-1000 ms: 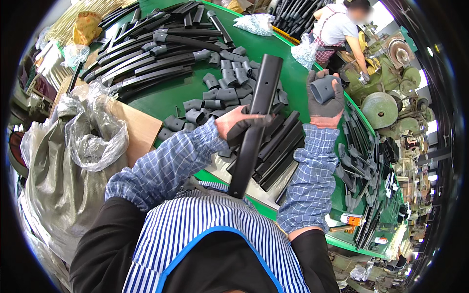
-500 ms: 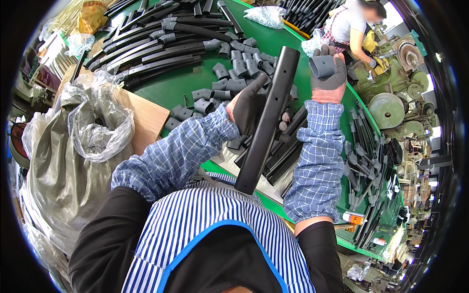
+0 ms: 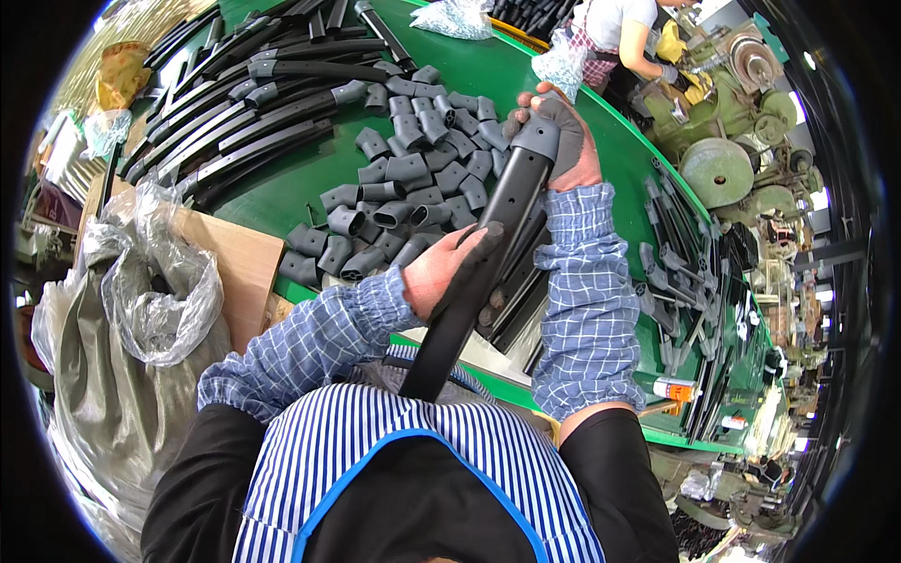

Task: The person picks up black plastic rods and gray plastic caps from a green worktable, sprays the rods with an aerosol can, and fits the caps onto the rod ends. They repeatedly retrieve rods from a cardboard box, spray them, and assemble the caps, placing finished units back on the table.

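Observation:
My left hand (image 3: 460, 267), in a dark grey and pinkish glove, is wrapped round the middle of a long black tube (image 3: 518, 192) with small holes. The tube slants from near my apron up to the far right. On its far end sits a grey elbow-shaped plastic connector (image 3: 537, 139), which covers the tip. My right hand (image 3: 571, 141), gloved alike, is closed round that connector from the far right side. How deep the tube goes into it is hidden. Beneath the held tube lie more black tubes (image 3: 514, 319). Left of it are several loose grey connectors (image 3: 406, 169) in a heap.
Long curved black tubes (image 3: 272, 94) cover the back left of the green table (image 3: 310, 169). Shorter tubes with connectors (image 3: 671, 272) lie at right, near an orange and white can (image 3: 676, 389). A plastic-lined sack (image 3: 103, 375) stands left. Another person (image 3: 624, 38) works by green machinery (image 3: 718, 174).
My right hand has brought the connector left onto the tube's far end. The tube has swung lower and left in my left hand. The whole view has shifted slightly.

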Available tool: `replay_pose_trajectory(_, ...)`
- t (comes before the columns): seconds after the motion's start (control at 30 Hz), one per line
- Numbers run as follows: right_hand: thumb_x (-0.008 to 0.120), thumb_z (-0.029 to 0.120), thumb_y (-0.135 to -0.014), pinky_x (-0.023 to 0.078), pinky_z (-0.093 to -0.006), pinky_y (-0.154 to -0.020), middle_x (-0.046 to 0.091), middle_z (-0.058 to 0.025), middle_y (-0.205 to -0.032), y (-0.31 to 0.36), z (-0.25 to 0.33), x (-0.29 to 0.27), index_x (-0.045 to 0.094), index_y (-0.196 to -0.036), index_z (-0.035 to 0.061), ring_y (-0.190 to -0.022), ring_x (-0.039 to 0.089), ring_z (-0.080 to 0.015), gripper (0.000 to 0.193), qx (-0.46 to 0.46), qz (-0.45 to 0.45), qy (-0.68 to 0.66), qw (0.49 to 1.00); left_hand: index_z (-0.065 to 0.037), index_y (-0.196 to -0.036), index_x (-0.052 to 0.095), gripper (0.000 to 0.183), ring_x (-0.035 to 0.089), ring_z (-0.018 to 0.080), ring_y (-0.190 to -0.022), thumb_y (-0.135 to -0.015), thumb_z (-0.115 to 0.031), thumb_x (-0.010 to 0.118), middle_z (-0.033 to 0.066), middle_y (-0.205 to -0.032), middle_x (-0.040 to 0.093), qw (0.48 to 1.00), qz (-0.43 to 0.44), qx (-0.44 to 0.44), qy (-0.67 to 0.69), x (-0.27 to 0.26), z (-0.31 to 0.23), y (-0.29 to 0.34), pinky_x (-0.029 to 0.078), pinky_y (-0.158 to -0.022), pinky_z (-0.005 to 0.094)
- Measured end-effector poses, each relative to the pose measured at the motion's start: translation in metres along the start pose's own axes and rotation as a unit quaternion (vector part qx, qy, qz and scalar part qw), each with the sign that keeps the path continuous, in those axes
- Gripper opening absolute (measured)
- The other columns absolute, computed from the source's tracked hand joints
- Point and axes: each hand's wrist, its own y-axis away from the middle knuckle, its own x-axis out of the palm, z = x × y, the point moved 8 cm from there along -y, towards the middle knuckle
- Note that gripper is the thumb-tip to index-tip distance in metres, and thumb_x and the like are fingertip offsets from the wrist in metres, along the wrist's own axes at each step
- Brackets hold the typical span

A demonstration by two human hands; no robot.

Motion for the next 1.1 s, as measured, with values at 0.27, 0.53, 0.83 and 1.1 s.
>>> replay_pose_trajectory(0.27, 0.062, 0.016, -0.094, 0.056, -0.0449, -0.079, 0.058, -0.0138, -0.099, 0.02, -0.019, -0.011, 0.059, -0.114, 0.0055, -0.087, 0.062, -0.031, 0.023, -0.09, 0.037, -0.104, 0.99, -0.009, -0.115, 0.053, 0.038, 0.067, 0.0253, -0.062, -0.101, -0.045, 0.049, 0.011, -0.086, 0.064, 0.995, -0.006, -0.032, 0.089, -0.01, 0.015, 0.008, 0.058, -0.05, 0.042)
replay_pose_trajectory(0.53, 0.076, 0.022, -0.081, 0.058, -0.0408, -0.062, 0.066, -0.013, -0.077, 0.039, -0.014, -0.058, 0.062, -0.093, 0.0021, -0.065, 0.067, -0.0257, 0.028, -0.19, -0.093, 0.031, 0.977, -0.006, -0.115, 0.053, 0.044, 0.064, 0.0246, -0.06, -0.104, -0.046, 0.04, 0.0122, -0.087, 0.065, 0.995, -0.037, -0.08, -0.04, -0.015, 0.019, -0.032, 0.054, -0.049, 0.0358)
replay_pose_trajectory(0.83, 0.056, 0.032, -0.099, 0.058, -0.0369, -0.058, 0.068, -0.0157, -0.084, 0.259, 0.018, -0.26, 0.05, -0.113, 0.0074, -0.068, 0.069, -0.0247, 0.029, -0.11, -0.521, 0.156, 0.832, 0.0, -0.132, 0.051, 0.047, 0.061, 0.0339, -0.109, -0.093, -0.024, 0.06, 0.0242, -0.123, 0.057, 0.665, -0.027, -0.012, -0.747, -0.006, 0.056, -0.169, 0.05, -0.092, 0.0411)
replay_pose_trajectory(1.1, 0.056, 0.023, -0.099, 0.047, -0.044, -0.093, 0.062, -0.0224, -0.122, 0.285, 0.029, -0.345, 0.054, -0.129, -0.0031, -0.11, 0.059, -0.0395, 0.04, -0.09, -0.561, 0.643, 0.513, -0.025, -0.128, 0.063, 0.039, 0.043, 0.034, -0.131, -0.09, -0.023, 0.055, 0.0114, -0.137, 0.051, 0.233, 0.342, 0.147, -0.898, 0.039, 0.16, -0.244, 0.03, -0.11, 0.0554)
